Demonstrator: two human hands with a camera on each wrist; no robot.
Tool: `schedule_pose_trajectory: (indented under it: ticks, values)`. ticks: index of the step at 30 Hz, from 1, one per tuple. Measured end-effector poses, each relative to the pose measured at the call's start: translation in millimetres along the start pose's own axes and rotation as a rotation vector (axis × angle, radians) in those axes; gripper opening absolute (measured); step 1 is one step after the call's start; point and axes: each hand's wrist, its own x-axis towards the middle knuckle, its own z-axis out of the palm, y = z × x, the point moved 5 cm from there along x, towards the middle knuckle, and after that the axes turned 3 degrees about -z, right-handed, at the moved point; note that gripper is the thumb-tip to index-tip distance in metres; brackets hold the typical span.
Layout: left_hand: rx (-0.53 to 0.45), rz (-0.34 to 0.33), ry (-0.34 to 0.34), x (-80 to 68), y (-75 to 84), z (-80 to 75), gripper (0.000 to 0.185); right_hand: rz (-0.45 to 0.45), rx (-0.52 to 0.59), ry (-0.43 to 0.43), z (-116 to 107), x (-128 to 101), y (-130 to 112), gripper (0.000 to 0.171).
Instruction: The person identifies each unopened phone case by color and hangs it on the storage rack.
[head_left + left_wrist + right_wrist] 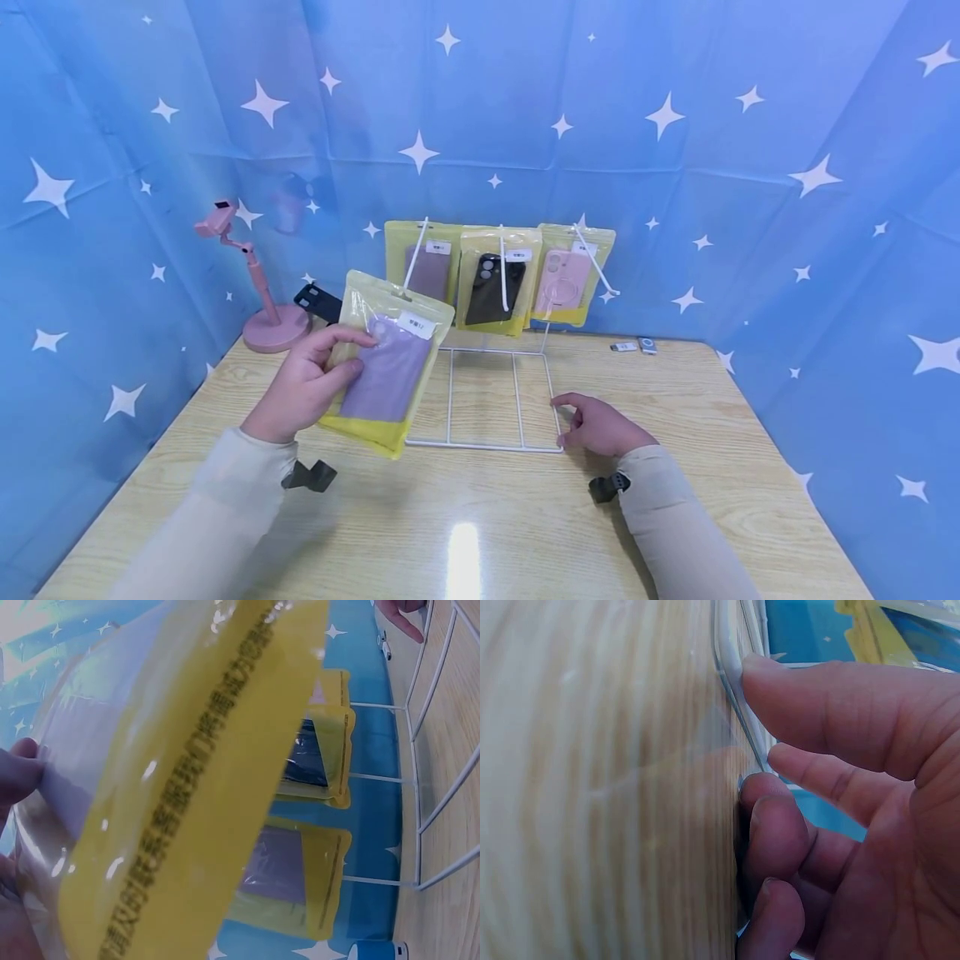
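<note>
My left hand (pixel 341 358) holds up a yellow packet (pixel 386 371) with a lilac phone case inside, thumb on its front and fingers behind it. The left wrist view is filled by that packet (pixel 187 787), seen close up. A white wire rack (pixel 487 400) stands behind it on the table. Three more yellow packets hang on its hooks: a mauve case (pixel 429 268), a black case (pixel 495 287) and a pink case (pixel 566 279). My right hand (pixel 570 421) rests on the table at the rack's front right corner. Its index finger (pixel 817 697) lies along the base wire (pixel 731 667), the other fingers loosely curled.
A pink phone stand (pixel 258 287) stands at the back left with a black object (pixel 318 302) beside it. Two small devices (pixel 637 345) lie at the back right. The wooden table (pixel 480 517) is walled in by a blue star-printed cloth (pixel 825 208).
</note>
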Motion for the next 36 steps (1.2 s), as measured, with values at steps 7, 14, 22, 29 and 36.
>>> schedule_pose_trajectory:
  ticks: [7,14,22,29,36]
  values:
    - [0.045,-0.020,0.018,1.1,-7.2,0.6,0.028,0.002,-0.009,0.000,0,-1,-2,0.065]
    - [0.061,-0.031,0.035,3.5,-11.7,2.1,0.026,0.002,-0.006,-0.001,0,-1,-1,0.066]
    - [0.039,-0.042,0.063,9.1,-15.2,4.2,0.025,-0.025,-0.007,-0.003,0,-1,-3,0.066]
    - [0.040,-0.062,0.082,14.2,-22.8,5.1,0.026,-0.035,-0.026,0.002,0,-1,-3,0.066]
    - [0.037,-0.109,0.082,21.0,-28.8,8.1,0.029,-0.027,-0.021,0.003,0,-1,-2,0.066]
